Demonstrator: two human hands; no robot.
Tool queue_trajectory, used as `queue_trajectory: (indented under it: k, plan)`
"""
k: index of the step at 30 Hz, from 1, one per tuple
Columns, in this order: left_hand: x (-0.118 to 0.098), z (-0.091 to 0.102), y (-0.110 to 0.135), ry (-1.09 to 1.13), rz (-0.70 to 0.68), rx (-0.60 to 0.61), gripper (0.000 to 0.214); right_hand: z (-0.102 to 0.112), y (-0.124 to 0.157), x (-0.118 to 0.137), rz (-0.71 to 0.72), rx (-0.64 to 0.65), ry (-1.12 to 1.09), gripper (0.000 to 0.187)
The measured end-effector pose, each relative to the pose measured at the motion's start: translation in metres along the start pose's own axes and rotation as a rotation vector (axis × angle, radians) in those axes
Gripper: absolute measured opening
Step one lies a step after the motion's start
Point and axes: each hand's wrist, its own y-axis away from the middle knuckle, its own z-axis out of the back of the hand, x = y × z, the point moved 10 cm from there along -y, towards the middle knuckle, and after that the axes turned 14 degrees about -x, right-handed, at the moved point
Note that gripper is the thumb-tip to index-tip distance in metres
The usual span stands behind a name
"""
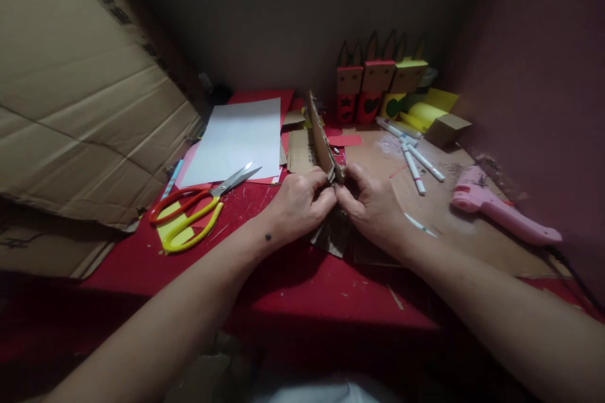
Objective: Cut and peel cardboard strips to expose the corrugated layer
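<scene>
cardboard (320, 132) stands nearly on edge above the red tabletop (283, 293), its near end caught between the left hand (302, 201) and the right hand (373, 204); both hands are closed in narrow pinches on that end, thumbs almost meeting; to work it well, the two pinches should sit close together, one steadying while the other presses or peels, in small moves so that the layers do not tear crooked; most of the cardboard lies beyond the grip, reaching away from the person, so a twist at the fingertips would likely swing the far end; a crumpled brown flap (333, 236) shows just below the thumbs, perhaps part of the same piece, though the shadow there makes it hard to tell; scissors (220, 192) lie apart from the grip on the left, a pink glue gun (501, 204) well apart on the right
</scene>
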Motion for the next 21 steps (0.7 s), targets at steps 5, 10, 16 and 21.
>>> queue_trajectory:
  k: [5, 10, 16, 21]
  plan:
    - [0.019, -0.003, 0.001, 0.124, 0.234, 0.059, 0.030, -0.003, 0.001, 0.004, 0.052, 0.040, -0.031, 0.013]
    - [0.006, 0.001, -0.002, -0.004, 0.024, -0.021, 0.025, -0.006, 0.003, 0.003, 0.022, 0.070, -0.061, 0.012]
    - [0.002, 0.008, -0.004, -0.128, -0.052, -0.141, 0.028, -0.004, 0.002, 0.008, 0.063, 0.055, -0.027, 0.012]
    - [0.004, 0.010, -0.004, -0.096, 0.026, -0.112, 0.030, 0.000, -0.002, 0.009, -0.003, 0.081, -0.023, 0.007]
